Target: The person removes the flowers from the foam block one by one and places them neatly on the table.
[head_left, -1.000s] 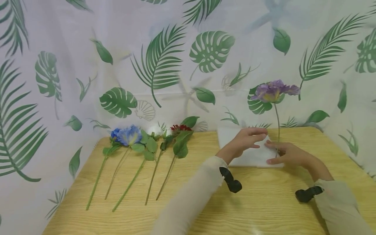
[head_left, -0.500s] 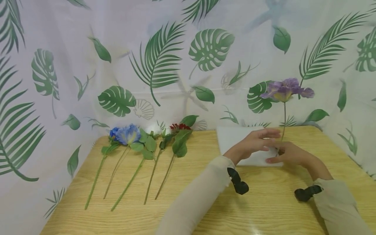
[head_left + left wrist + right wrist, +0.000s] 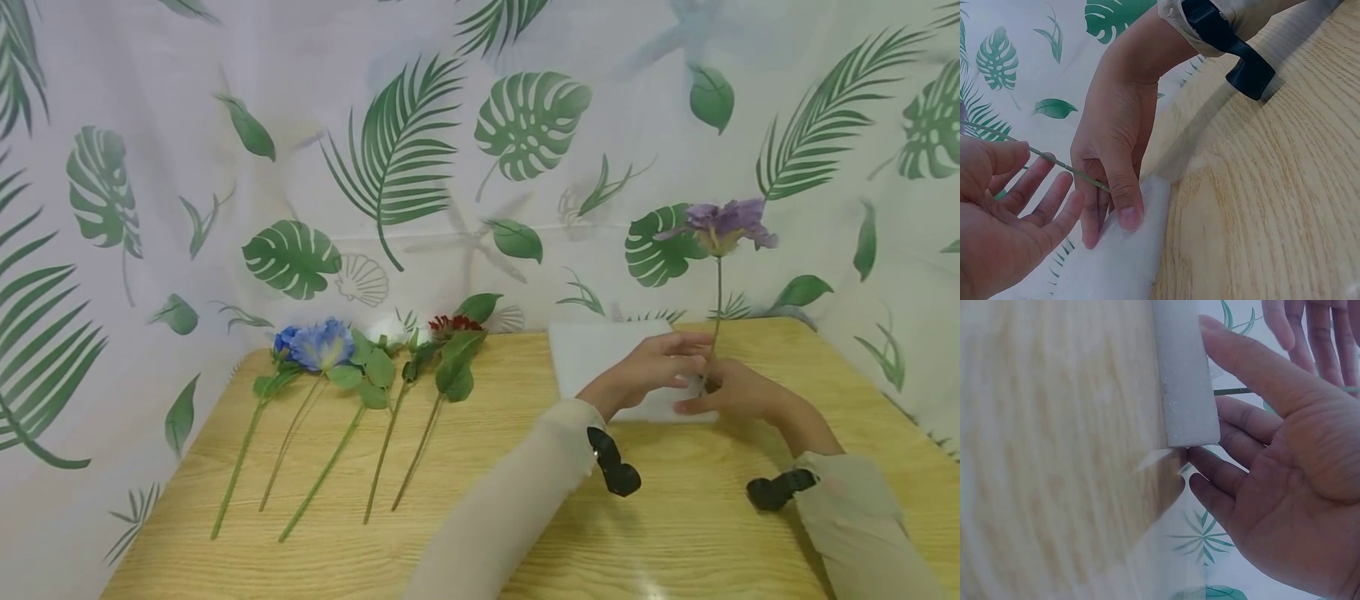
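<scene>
A purple artificial flower stands almost upright, its thin stem running down to a white foam block. My left hand is at the stem from the left, fingers loosely extended. In the left wrist view the stem passes between that hand's thumb and spread fingers. My right hand reaches over the foam from the right. Its thumb and fingers are apart around the stem's base, fingertips right at the foam's edge, with a gap between thumb and stem in the right wrist view.
Several artificial flowers lie in a row at the table's left: blue blooms, a dark red bloom and leafy stems. A leaf-printed curtain hangs behind the wooden table.
My left hand has moved right to the stem. The purple flower has swung right, then slightly back. My right hand has stayed at the foam.
</scene>
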Demonstrator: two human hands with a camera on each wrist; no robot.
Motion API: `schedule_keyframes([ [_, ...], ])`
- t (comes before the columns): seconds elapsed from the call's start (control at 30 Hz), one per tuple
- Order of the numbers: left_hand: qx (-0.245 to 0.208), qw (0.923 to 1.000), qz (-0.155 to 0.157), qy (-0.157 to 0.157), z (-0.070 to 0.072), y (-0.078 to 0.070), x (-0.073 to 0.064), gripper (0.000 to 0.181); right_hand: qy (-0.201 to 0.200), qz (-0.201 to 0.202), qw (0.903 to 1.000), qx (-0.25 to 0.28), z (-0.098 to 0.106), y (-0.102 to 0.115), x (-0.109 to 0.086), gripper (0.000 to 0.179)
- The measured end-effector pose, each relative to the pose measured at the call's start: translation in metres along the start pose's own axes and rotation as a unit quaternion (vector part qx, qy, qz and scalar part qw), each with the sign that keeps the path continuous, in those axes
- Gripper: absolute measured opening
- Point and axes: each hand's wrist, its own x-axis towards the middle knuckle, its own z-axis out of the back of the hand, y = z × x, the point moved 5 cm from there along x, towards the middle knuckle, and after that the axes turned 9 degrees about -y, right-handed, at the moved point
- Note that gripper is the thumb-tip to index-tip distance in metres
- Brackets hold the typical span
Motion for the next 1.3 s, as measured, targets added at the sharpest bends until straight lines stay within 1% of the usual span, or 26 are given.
schedule_keyframes([
  [0.1,0.0,0.9999,-0.012,-0.009,0.0,0.001,-0.001,0.036,0.001,-0.006,1.0,0.001,0.0,0.002,0.0,0.073],
  [0.2,0.001,0.9996,-0.022,-0.019,0.0,0.003,-0.001,0.031,0.003,-0.014,0.9999,-0.004,0.0,0.003,0.0,0.068],
  [0.33,-0.009,0.999,-0.022,-0.037,0.001,0.007,-0.002,0.027,0.011,-0.025,0.9996,0.0,-0.002,0.0,0.001,0.058],
  [0.43,-0.019,0.9982,-0.023,-0.053,0.001,0.009,-0.001,0.024,0.016,-0.035,0.9992,0.016,-0.003,-0.002,0.001,0.048],
  [0.57,-0.032,0.9968,-0.023,-0.07,0.0,0.011,-0.001,0.022,0.017,-0.04,0.9985,0.035,-0.004,-0.004,0.001,0.038],
  [0.63,-0.035,0.9963,-0.022,-0.075,-0.001,0.011,0.0,0.021,0.015,-0.039,0.9985,0.037,-0.004,-0.004,0.001,0.036],
  [0.73,-0.031,0.9961,-0.019,-0.08,-0.001,0.011,0.0,0.021,0.015,-0.04,0.9986,0.031,-0.004,-0.004,0.001,0.038],
  [0.9,-0.034,0.9957,-0.018,-0.084,-0.002,0.012,0.002,0.02,0.015,-0.047,0.9987,0.013,-0.001,-0.002,0.001,0.048],
  [1.03,-0.035,0.9959,-0.02,-0.081,-0.002,0.01,0.002,0.02,0.017,-0.051,0.9983,0.022,0.0,-0.001,0.001,0.044],
  [1.13,-0.031,0.9958,-0.031,-0.08,0.001,0.006,0.002,0.021,0.01,-0.04,0.9991,0.01,0.0,0.001,0.002,0.049],
  [1.23,-0.033,0.9951,-0.045,-0.082,0.004,0.0,0.001,0.021,0.003,-0.021,0.9996,-0.019,0.0,0.003,0.002,0.061],
  [1.3,-0.037,0.9944,-0.054,-0.082,0.006,-0.003,-0.001,0.021,0.002,-0.014,0.9994,-0.03,0.0,0.003,0.003,0.064],
])
